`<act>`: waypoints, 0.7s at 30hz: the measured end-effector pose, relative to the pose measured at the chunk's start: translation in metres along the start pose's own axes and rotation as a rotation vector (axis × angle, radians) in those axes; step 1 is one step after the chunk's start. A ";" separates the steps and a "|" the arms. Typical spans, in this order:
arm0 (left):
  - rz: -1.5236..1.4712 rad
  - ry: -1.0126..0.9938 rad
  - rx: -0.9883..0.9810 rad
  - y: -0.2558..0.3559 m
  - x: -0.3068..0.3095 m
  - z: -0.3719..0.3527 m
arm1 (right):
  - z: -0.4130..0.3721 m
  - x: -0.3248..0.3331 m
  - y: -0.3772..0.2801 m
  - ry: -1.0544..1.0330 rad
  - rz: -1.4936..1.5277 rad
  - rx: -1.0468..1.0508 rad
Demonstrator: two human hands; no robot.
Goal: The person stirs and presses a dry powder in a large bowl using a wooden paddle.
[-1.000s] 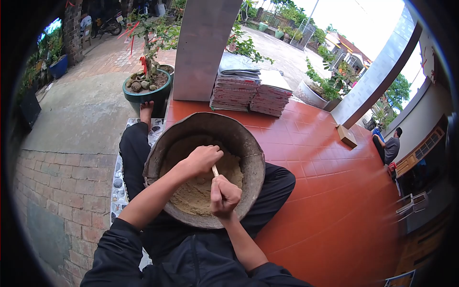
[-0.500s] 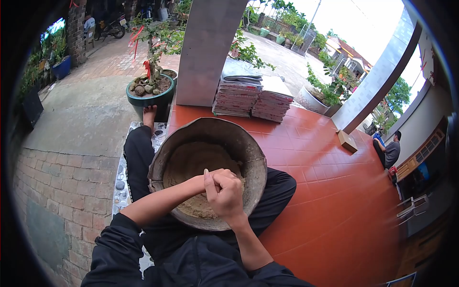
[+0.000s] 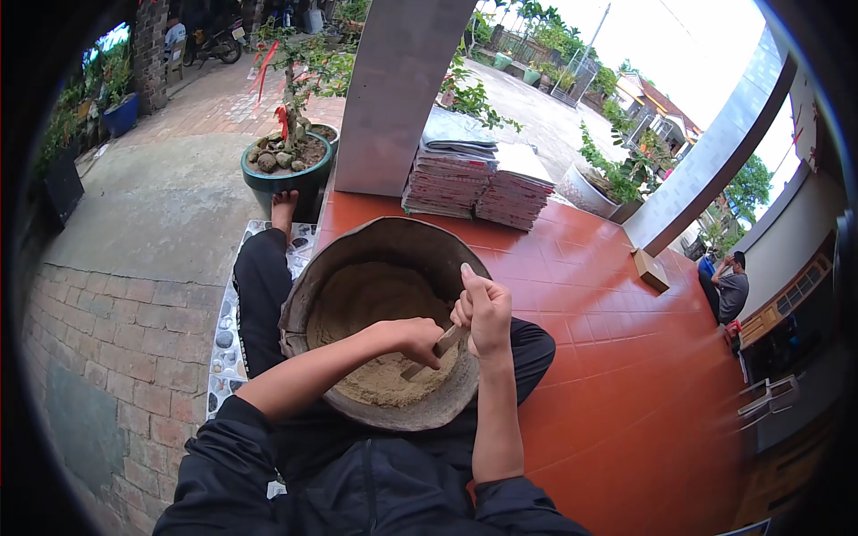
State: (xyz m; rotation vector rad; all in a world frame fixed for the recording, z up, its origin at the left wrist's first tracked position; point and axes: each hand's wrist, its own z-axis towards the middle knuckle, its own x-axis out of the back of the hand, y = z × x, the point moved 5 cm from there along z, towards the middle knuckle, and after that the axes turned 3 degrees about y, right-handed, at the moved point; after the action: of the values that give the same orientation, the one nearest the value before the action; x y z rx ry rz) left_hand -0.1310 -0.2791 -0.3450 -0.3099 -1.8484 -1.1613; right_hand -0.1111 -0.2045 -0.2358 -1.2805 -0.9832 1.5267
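Right hand (image 3: pixel 483 314) is shifting up-right, gripping a flat brown wooden stick (image 3: pixel 450 339) with left hand (image 3: pixel 418 339), apparently working tan powder (image 3: pixel 380 384) in a round grey-brown bucket (image 3: pixel 375 241), next calling for steady grip.

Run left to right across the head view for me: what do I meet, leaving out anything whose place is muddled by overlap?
Blue pot, green pot, left hand, right hand, white planter, small box, seated person.
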 end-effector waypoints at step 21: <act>0.285 -0.263 0.096 0.021 -0.007 -0.023 | -0.061 0.038 0.021 0.436 0.239 0.311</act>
State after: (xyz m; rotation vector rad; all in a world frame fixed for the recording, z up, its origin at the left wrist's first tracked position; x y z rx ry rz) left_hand -0.1016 -0.2851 -0.3344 -0.6743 -1.9999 -0.8649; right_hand -0.0568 -0.1726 -0.2755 -1.4539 -0.3102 1.4203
